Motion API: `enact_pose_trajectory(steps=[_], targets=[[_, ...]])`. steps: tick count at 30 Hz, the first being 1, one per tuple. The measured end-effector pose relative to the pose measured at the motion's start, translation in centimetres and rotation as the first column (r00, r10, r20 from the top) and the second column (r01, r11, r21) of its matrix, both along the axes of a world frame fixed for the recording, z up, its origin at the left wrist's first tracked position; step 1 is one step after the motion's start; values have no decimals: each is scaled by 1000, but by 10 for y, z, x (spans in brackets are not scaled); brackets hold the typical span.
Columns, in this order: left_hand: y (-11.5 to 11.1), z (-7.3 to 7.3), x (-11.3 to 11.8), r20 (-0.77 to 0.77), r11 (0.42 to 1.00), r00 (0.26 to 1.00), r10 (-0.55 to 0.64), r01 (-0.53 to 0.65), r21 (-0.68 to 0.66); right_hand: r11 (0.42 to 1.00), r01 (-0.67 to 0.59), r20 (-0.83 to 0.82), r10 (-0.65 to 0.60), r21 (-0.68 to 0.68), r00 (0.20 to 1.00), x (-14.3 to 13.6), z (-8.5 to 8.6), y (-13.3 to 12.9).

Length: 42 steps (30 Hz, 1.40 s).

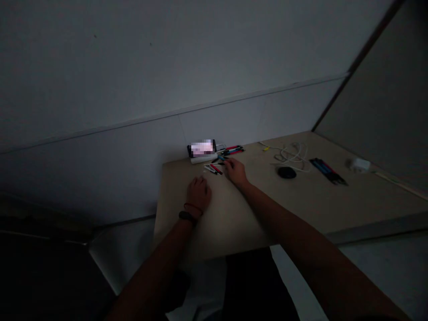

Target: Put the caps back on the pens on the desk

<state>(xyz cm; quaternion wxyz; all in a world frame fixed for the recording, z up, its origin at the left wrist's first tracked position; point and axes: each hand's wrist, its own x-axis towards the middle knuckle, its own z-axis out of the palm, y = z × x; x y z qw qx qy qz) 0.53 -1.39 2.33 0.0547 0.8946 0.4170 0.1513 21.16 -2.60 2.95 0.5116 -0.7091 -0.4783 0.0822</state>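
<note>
My right hand (236,171) is over the desk with its thumb and fingers pinched together at the end of a thin pen (219,164), pale with a dark part. Just left of those fingertips lie a few short pen-like pieces in white, black and red (214,169). My left hand (199,195) rests on the desktop nearer to me, fingers loosely bent and slightly apart, with nothing visible in it. Behind the right fingers is a pile of red, blue and black pens (234,150). Dim light blurs the small parts.
A lit phone (202,148) leans on a white block (203,158) near the wall. To the right on the desk (301,200) are a coiled white cable (290,154), a black mouse-like object (286,172), a row of pens (327,171) and a white adapter (361,165).
</note>
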Motion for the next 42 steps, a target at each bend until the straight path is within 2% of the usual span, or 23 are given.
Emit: enact_pose_trajectory(steps=[6,12,18,24,28,34,38,42], targets=[[5,-3,-2,61,1000,998,11,-11,-1,998,-48,-71,50,43,996,10,-6,20],[36,0,3,95,1000,995,-18,18,2,992,-128,-38,128,-9,991,11,-13,23],[58,-2,-14,224,999,974,-15,26,-46,986,-162,-56,159,-50,986,10,-13,23],[56,-3,-23,401,989,915,51,11,-150,979,-175,-35,172,-104,984,9,-11,20],[50,-1,-19,470,968,881,47,77,-241,976,-188,-47,183,-110,982,10,-10,18],[43,6,-13,535,951,845,31,139,-275,973,-201,-36,198,-116,980,11,-11,16],[46,6,-13,584,941,803,117,99,-325,975,-197,-29,195,-108,980,12,-12,17],[55,3,-15,650,910,717,252,53,-411,981,-180,-7,179,-70,984,12,-10,17]])
